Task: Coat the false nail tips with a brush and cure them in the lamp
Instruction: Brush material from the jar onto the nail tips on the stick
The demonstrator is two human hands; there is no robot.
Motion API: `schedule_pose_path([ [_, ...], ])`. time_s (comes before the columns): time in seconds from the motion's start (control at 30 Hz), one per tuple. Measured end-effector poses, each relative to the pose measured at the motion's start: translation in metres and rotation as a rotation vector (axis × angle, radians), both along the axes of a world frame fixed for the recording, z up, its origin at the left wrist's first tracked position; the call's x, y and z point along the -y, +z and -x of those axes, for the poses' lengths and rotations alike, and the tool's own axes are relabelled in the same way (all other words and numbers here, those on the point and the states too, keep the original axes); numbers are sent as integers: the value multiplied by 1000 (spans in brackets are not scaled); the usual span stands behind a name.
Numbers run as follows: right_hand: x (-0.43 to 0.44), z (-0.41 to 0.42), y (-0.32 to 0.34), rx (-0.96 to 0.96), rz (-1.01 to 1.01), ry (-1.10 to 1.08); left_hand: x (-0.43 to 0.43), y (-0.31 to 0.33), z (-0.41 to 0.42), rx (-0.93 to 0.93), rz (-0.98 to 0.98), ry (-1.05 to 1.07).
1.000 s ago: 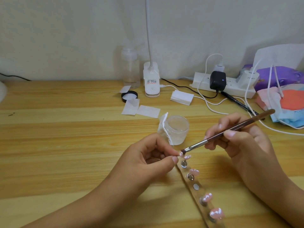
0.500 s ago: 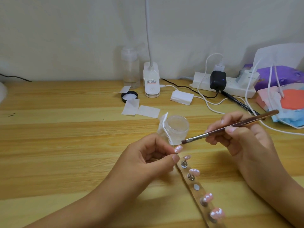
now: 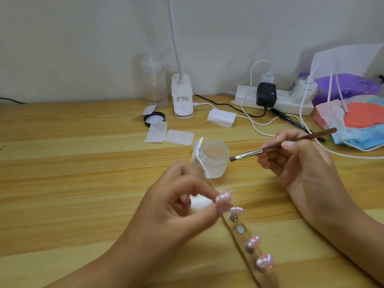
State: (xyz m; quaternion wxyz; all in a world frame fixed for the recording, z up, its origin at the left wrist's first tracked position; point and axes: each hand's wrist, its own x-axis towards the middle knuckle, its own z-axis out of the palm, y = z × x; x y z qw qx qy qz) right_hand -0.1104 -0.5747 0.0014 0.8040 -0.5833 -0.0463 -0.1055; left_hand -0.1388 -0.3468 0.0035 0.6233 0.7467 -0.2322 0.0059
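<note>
The right hand (image 3: 301, 163) has its grip closed on the brush (image 3: 251, 152): the thumb and the first fingers pinch the brown handle just behind the metal part, and the rest of the handle runs up and to the right beyond the grip. The dark bristles point to the left of this grip and end just beside the wall of the clear jar (image 3: 214, 161), a little under its rim; I cannot tell if they touch it. On the side of the jar away from this grip a folded white wipe (image 3: 198, 156) leans against it. The left hand (image 3: 180, 206) is lower and to the left of the right grip. Its grip is curled, and the fingertips pinch a pink nail tip (image 3: 223, 199). This hand is blurred, and a small white thing (image 3: 200, 202) shows inside its fingers, which I cannot name. Just beside these fingertips starts a clear holder strip (image 3: 268, 278), which lies on the wooden counter (image 3: 83, 183) and runs toward the person. It carries the other nail tips (image 3: 252, 242), three of them, with a bare metal disc (image 3: 239, 229) between. Far beyond both grips, near the wall, stand a white lamp base (image 3: 182, 98) with a thin neck, a clear bottle (image 3: 154, 84), a black lid (image 3: 154, 119) and a power strip (image 3: 291, 103).
</note>
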Motion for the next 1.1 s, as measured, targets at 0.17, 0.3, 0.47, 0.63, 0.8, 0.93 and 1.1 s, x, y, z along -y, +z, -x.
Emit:
schedule_pose_path([
  [0.17, -1, -1, -1, 2, 3, 29, 3, -5, 6, 431, -408, -24],
  [0.3, -1, -2, -2, 3, -1, 38, 10, -8, 5, 522, -471, 11],
  [0.47, -1, -2, -2, -5, -12, 42, 11, -8, 1, 558, -495, 23],
  [0.63, -1, -1, -2, 5, 3, 36, 2, -8, 3, 658, -532, -63],
  [0.8, -4, 2, 0, 27, 87, -3, 13, -10, 10, 746, -563, -93],
  [0.93, -6, 4, 1, 120, 196, -46, 17, -11, 11, 715, -576, -109],
  [1.1, -7, 6, 4, 211, 302, -86, 20, -11, 14, 779, -597, -90],
])
